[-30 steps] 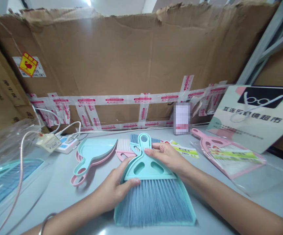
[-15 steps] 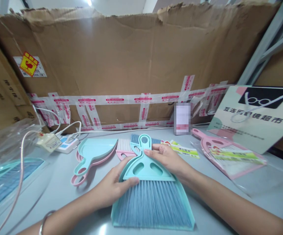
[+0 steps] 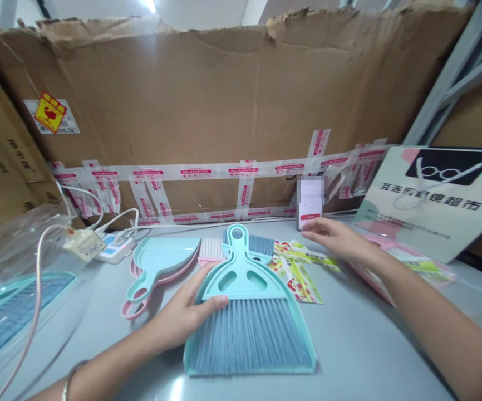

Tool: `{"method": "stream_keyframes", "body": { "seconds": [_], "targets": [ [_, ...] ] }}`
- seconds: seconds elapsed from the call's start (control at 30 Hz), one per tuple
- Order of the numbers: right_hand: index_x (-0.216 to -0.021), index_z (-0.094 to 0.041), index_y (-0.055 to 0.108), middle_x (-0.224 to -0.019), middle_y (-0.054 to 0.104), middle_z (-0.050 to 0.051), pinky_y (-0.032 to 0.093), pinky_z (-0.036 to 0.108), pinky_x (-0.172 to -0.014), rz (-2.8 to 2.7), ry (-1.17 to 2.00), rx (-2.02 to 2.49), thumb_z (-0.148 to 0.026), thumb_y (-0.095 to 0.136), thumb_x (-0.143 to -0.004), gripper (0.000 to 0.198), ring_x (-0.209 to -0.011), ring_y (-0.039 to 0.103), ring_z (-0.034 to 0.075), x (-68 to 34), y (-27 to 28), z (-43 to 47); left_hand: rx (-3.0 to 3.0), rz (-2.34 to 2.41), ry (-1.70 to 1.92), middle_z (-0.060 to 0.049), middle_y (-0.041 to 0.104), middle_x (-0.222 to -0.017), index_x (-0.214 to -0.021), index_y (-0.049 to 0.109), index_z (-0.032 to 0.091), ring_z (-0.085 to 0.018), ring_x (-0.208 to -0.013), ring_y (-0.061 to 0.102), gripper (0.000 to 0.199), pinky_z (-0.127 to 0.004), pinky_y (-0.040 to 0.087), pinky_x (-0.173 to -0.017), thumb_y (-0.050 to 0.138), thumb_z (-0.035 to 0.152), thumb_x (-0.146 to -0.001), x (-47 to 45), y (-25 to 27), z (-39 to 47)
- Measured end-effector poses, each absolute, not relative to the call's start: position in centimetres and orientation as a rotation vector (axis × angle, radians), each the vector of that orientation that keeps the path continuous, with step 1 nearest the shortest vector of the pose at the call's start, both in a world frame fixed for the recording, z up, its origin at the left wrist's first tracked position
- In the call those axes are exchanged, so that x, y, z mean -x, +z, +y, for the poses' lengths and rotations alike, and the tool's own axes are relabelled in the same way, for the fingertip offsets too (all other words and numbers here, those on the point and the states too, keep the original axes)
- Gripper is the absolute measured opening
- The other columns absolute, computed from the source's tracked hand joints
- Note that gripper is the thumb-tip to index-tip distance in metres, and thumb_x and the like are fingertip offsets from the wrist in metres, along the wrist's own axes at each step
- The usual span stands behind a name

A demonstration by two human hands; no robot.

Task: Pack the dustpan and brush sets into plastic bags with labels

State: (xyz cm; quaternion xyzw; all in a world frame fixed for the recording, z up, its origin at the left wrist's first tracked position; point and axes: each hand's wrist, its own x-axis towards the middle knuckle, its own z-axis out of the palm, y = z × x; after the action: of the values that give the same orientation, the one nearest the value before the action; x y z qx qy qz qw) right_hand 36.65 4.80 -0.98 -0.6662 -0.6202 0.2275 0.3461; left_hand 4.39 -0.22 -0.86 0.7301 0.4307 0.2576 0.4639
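Observation:
A turquoise hand brush (image 3: pixel 251 334) with blue bristles lies nested in a matching turquoise dustpan (image 3: pixel 309 337), handles pointing away from me. My left hand (image 3: pixel 186 314) grips the left side of this set, thumb on top of the brush and the other fingers underneath, out of sight. Off to the right, my right hand (image 3: pixel 341 239) is empty with fingers stretched out, their tips at the lower edge of a phone (image 3: pixel 311 197) standing against the box. Printed label cards (image 3: pixel 303 281) lie on the table between that hand and the dustpan.
Turquoise and pink dustpans (image 3: pixel 168 250) lie stacked at left, with smaller brushes (image 3: pixel 211 249) behind the set. A power strip (image 3: pixel 118 249) with cables sits back left. At right are a bagged pink dustpan set (image 3: pixel 427 266) and a printed bag (image 3: pixel 428 206). A large cardboard box (image 3: pixel 224 100) walls off the back.
My right hand has let go of the brush and dustpan and moved right, over to the phone. The set in my left hand has shifted slightly left, uncovering more label cards.

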Motion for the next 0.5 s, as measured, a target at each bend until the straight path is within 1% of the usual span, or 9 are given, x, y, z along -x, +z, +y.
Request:
{"method": "stream_keyframes", "body": {
  "seconds": [0.07, 0.2, 0.27, 0.33, 0.4, 0.5],
  "targets": [
    [-0.085, -0.017, 0.062, -0.09, 0.065, 0.01, 0.044, 0.034, -0.075, -1.808, 0.489, 1.918, -0.044, 0.062, -0.066, 0.033, -0.085, 0.06, 0.024, -38.7, -1.8, 5.3, -1.791, 1.059, 0.643, -0.004, 0.039, -0.14, -0.126, 0.041, 0.023, -0.024, -0.129, 0.032, 0.051, -0.036, 0.03, -0.105, 0.054, 0.038, -0.08, -4.4, -0.8, -0.1],
    [-0.094, -0.016, 0.06, -0.095, 0.064, 0.011, 0.044, 0.033, -0.074, -1.998, 0.448, 2.046, -0.038, 0.067, -0.059, 0.042, -0.086, 0.059, 0.024, -39.0, -3.0, 5.5, -1.791, 1.073, 0.658, -0.004, 0.036, -0.142, -0.126, 0.041, 0.022, -0.024, -0.128, 0.036, 0.05, -0.034, 0.034, -0.103, 0.054, 0.037, -0.08, -4.3, -1.0, 0.1],
    [-0.092, -0.016, 0.06, -0.091, 0.065, 0.011, 0.044, 0.034, -0.07, -1.994, 0.454, 2.07, -0.039, 0.068, -0.057, 0.042, -0.081, 0.06, 0.026, -38.7, -3.3, 5.6, -1.796, 1.081, 0.665, -0.004, 0.037, -0.141, -0.125, 0.041, 0.022, -0.024, -0.128, 0.035, 0.049, -0.034, 0.034, -0.103, 0.054, 0.037, -0.08, -4.2, -1.1, 0.3],
    [-0.085, -0.017, 0.06, -0.085, 0.066, 0.011, 0.044, 0.035, -0.066, -1.97, 0.471, 2.086, -0.038, 0.068, -0.056, 0.037, -0.077, 0.06, 0.027, -38.5, -3.4, 5.7, -1.799, 1.086, 0.68, -0.004, 0.04, -0.139, -0.124, 0.041, 0.023, -0.024, -0.128, 0.035, 0.049, -0.035, 0.033, -0.103, 0.054, 0.038, -0.08, -4.1, -1.1, 0.4],
    [-0.078, -0.017, 0.06, -0.086, 0.066, 0.012, 0.044, 0.036, -0.067, -1.946, 0.456, 2.072, -0.037, 0.067, -0.059, 0.029, -0.078, 0.06, 0.028, -38.6, -3.2, 5.9, -1.795, 1.103, 0.695, -0.004, 0.042, -0.137, -0.124, 0.041, 0.023, -0.025, -0.127, 0.036, 0.049, -0.035, 0.032, -0.103, 0.055, 0.038, -0.079, -4.1, -1.1, 0.4],
    [-0.081, -0.017, 0.059, -0.094, 0.064, 0.014, 0.042, 0.038, -0.075, -1.856, 0.359, 1.959, -0.039, 0.056, -0.071, 0.025, -0.088, 0.057, 0.029, -38.4, -2.3, 5.9, -1.784, 1.139, 0.718, -0.005, 0.046, -0.133, -0.122, 0.042, 0.023, -0.025, -0.124, 0.04, 0.049, -0.037, 0.033, -0.102, 0.055, 0.04, -0.078, -4.2, -1.1, 0.4]
  ]
}}
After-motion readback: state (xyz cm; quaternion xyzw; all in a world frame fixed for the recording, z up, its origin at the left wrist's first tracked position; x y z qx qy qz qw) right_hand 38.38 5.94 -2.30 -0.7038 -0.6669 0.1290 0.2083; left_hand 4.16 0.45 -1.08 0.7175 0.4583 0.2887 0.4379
